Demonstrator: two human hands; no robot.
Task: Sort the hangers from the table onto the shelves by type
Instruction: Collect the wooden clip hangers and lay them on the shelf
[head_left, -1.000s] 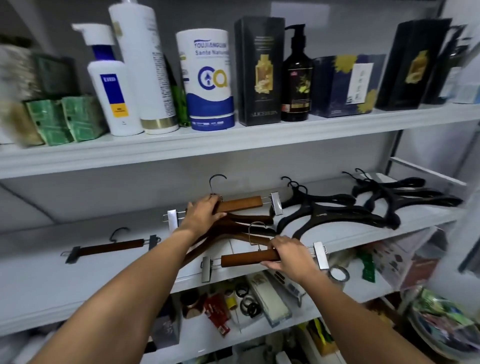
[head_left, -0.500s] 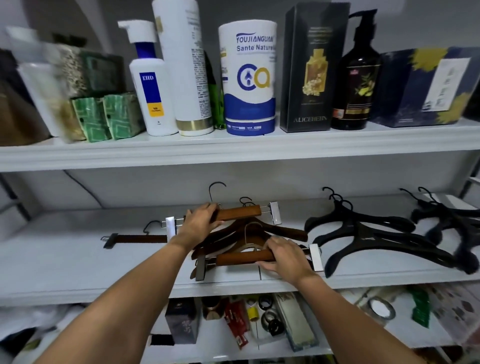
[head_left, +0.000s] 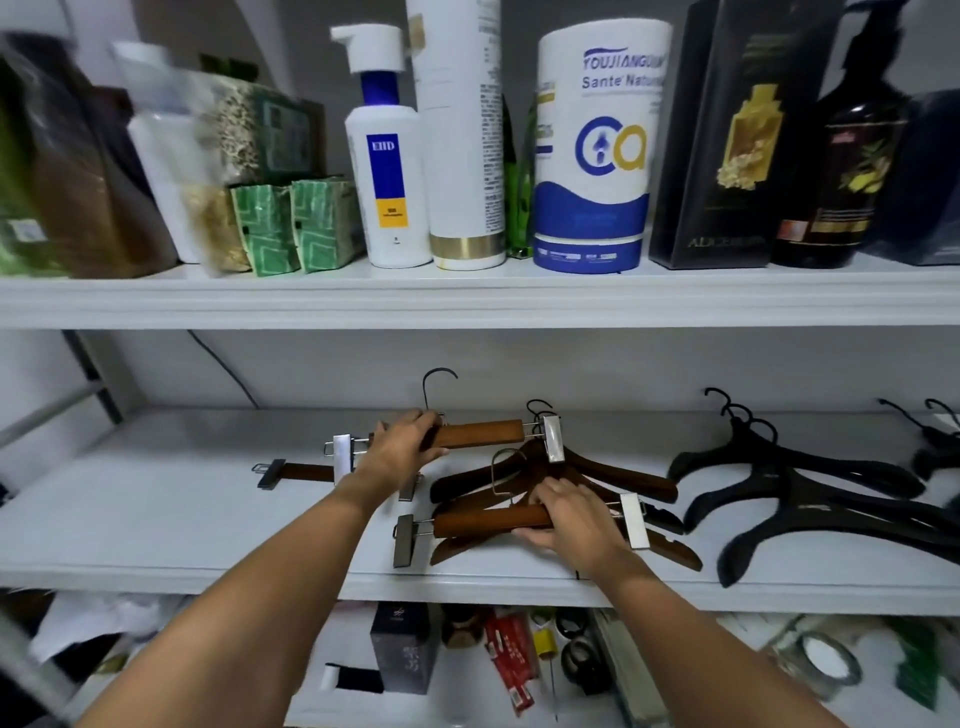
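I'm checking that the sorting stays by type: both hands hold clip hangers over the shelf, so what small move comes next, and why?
Probably move the left hand with its far clip hanger leftward and set it beside the dark clip hanger lying alone on the shelf: same type. The right hand grips the near clip hanger over the curved wooden hangers, a different kind.
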